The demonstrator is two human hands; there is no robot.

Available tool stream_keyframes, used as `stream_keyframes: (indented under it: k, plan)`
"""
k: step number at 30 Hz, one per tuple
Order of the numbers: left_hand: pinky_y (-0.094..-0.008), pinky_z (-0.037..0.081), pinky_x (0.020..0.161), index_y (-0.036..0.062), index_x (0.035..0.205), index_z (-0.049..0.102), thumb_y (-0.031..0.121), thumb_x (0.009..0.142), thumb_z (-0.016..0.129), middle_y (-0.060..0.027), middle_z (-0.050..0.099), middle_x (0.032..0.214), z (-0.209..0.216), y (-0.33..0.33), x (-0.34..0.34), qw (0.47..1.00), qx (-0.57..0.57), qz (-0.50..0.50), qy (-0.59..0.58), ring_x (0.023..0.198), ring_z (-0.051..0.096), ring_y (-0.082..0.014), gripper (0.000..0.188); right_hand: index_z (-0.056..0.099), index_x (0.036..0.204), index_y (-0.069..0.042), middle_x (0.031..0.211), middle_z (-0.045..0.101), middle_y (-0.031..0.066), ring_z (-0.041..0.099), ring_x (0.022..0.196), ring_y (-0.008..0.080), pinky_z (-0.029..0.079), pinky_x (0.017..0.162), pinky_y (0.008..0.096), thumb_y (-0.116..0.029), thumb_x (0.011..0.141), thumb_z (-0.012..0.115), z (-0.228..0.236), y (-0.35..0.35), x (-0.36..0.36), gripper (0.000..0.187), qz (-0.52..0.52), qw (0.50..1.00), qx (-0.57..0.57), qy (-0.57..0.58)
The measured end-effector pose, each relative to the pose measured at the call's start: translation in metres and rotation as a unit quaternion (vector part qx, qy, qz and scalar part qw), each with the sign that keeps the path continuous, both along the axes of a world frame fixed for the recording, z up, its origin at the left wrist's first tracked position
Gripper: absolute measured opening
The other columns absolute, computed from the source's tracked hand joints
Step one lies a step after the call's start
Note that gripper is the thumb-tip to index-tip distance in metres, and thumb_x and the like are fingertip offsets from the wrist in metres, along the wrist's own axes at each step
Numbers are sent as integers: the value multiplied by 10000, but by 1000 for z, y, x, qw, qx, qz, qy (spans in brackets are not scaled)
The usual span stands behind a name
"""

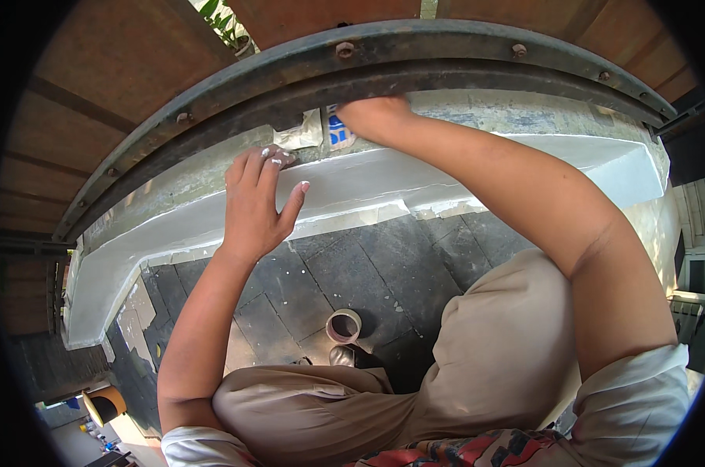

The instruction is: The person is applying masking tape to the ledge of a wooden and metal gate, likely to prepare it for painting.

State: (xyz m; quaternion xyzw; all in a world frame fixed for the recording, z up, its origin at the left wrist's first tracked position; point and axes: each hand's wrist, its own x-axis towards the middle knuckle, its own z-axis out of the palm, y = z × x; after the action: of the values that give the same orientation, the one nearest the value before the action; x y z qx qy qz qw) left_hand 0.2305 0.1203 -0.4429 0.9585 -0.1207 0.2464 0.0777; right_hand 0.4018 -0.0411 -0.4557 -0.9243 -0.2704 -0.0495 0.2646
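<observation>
My left hand (253,194) rests on the top edge of a low white-painted ledge (352,183), its thumb held apart and its fingers reaching over the rim. White paint marks the fingertips. My right hand (376,117) reaches under a dark metal rail (414,75), where its fingers are hidden, so whatever they may hold does not show. Beside it lies a piece of paper with blue print (338,134). A torn cream strip of paper (302,134) sits between the two hands on the rough, grey-green top of the ledge.
Rusty bolts stud the rail in front of reddish-brown boards (119,70). Torn masking paper (376,214) runs along the ledge's foot. A tape roll (343,326) stands on the dark tiled floor (341,265) by a shoe (342,356). A yellow-and-black container (105,405) is at lower left.
</observation>
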Motion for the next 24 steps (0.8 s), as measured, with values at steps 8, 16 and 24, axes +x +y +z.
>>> stream_keyframes:
  k: [8, 16, 24]
  plan:
    - [-472, 375, 995, 45, 1155, 599, 227, 843, 731, -145, 573, 1213, -2, -5, 6, 999, 20, -29, 34, 1194, 495, -360, 385, 595, 1347, -152, 1411, 576, 113, 526, 1313, 322, 397, 1110, 436, -384, 952, 493, -10, 32, 15, 469, 91, 996, -7, 3]
    - [-475, 383, 955, 36, 1144, 601, 151, 880, 667, -145, 584, 1173, -4, 22, 12, 999, -39, 10, 14, 1139, 506, -374, 295, 609, 1325, -143, 1391, 594, 103, 532, 1300, 307, 384, 1121, 422, -388, 998, 451, -16, 27, 31, 438, 163, 986, 30, -12]
    - [-533, 423, 916, -16, 1121, 612, 200, 997, 514, -277, 632, 1102, -3, 69, 43, 985, -81, 115, 103, 1055, 551, -504, 268, 589, 1338, -126, 1422, 564, 126, 537, 1290, 305, 387, 1120, 386, -372, 1020, 426, 6, 0, 17, 434, 164, 984, -55, 33]
